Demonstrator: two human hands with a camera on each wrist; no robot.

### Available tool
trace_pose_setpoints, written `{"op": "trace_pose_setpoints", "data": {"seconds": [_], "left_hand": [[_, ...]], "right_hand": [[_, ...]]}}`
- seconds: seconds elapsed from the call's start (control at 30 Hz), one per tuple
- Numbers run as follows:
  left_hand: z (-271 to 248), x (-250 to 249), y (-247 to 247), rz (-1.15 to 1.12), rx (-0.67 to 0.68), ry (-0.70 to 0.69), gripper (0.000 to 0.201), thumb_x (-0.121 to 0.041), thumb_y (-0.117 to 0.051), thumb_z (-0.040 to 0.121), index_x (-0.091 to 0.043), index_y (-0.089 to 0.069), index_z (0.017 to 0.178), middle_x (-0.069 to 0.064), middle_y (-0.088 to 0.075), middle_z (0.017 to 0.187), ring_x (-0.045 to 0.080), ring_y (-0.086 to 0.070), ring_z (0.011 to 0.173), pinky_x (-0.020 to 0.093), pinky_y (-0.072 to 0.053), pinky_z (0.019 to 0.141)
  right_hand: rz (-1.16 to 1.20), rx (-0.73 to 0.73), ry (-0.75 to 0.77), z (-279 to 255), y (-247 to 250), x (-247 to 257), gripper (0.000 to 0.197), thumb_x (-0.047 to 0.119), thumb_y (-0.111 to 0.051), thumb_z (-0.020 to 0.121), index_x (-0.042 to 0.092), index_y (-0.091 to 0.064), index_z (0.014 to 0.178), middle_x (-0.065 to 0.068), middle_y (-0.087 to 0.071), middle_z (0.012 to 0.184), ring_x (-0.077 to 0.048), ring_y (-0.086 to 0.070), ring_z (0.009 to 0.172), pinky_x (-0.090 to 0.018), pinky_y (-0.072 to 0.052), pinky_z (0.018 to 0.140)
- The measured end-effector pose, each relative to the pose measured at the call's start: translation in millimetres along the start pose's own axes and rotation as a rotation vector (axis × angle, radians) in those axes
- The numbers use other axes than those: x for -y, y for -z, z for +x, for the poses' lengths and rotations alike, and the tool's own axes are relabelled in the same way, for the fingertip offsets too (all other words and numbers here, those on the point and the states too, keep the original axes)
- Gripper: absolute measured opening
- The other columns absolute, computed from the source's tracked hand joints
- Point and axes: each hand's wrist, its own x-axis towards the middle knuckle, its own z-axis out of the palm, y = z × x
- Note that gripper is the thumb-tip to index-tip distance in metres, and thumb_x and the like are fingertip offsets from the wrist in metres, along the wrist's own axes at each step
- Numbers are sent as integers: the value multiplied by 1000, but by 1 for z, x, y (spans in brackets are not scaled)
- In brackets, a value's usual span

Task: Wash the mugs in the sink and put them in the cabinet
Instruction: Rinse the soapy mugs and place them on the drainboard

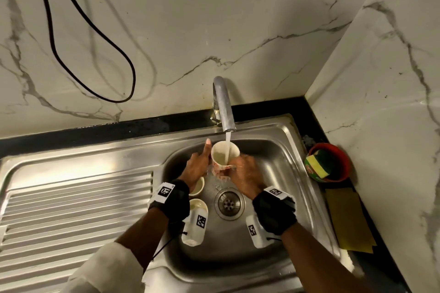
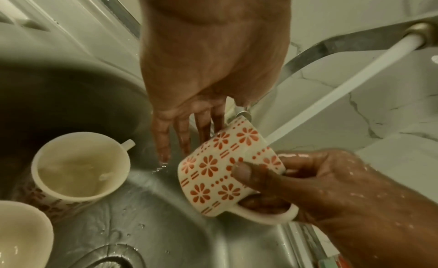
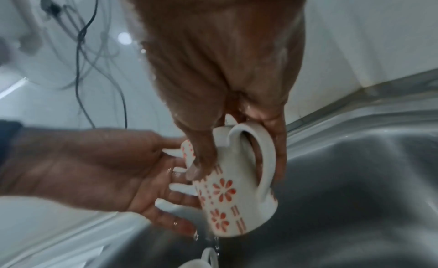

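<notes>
A flowered mug (image 1: pixel 223 156) is held tilted over the sink (image 1: pixel 281 150) basin, at 12 o'clock from the drain (image 1: pixel 229 202), its mouth under the water (image 1: pixel 227 147) running from the tap (image 1: pixel 222 104). It is gripped by the right hand (image 1: pixel 247 173), thumb pressed on the patterned wall and fingers curled through the handle (image 2: pixel 267 214). The left hand (image 1: pixel 196 166) is laid beside it at 9 o'clock, fingers straight and together, touching the mug's side. Two more mugs (image 1: pixel 198 184) (image 1: pixel 197 206) are seen at 9 o'clock from the drain, one holding water. A red tub (image 1: pixel 333 162) with a sponge (image 1: pixel 317 164) is set on the counter at 3 o'clock, a yellow cloth (image 1: pixel 347 219) just below it.
</notes>
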Motion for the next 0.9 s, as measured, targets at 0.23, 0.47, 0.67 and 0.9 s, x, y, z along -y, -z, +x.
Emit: {"op": "trace_pose_setpoints", "data": {"seconds": [0.23, 0.47, 0.67, 0.9], "left_hand": [[-9, -4, 9, -42, 242, -105, 52, -43, -72, 80, -18, -60, 124, 9, -71, 114, 28, -67, 108, 41, -55, 91], [3, -6, 26, 42, 240, -165, 48, -16, -88, 69, -28, -65, 109, 0, -74, 103, 16, -70, 97, 40, -57, 85], [14, 17, 17, -111, 171, -36, 65, -5, -84, 69, -16, -55, 126, 10, -70, 113, 28, -65, 109, 53, -54, 93], [13, 22, -2, -220, 197, -28, 80, -20, -87, 44, -16, -56, 118, 16, -67, 111, 37, -62, 113, 56, -52, 95]], "right_hand": [[248, 172, -43, 12, 13, 8, 27, 25, -86, 69, 10, -77, 90, 0, -76, 89, -8, -72, 80, -30, -59, 71], [412, 271, -108, 33, 21, 14, 39, -1, -78, 75, 9, -67, 111, 3, -71, 98, -7, -68, 91, -26, -58, 81], [356, 83, -228, 32, 28, 4, 17, 6, -68, 86, 7, -70, 103, -3, -71, 88, -14, -67, 83, -26, -55, 74], [384, 40, -357, 32, 20, 19, 30, 44, -62, 91, 14, -60, 91, -7, -67, 100, -18, -64, 89, -31, -51, 69]]}}
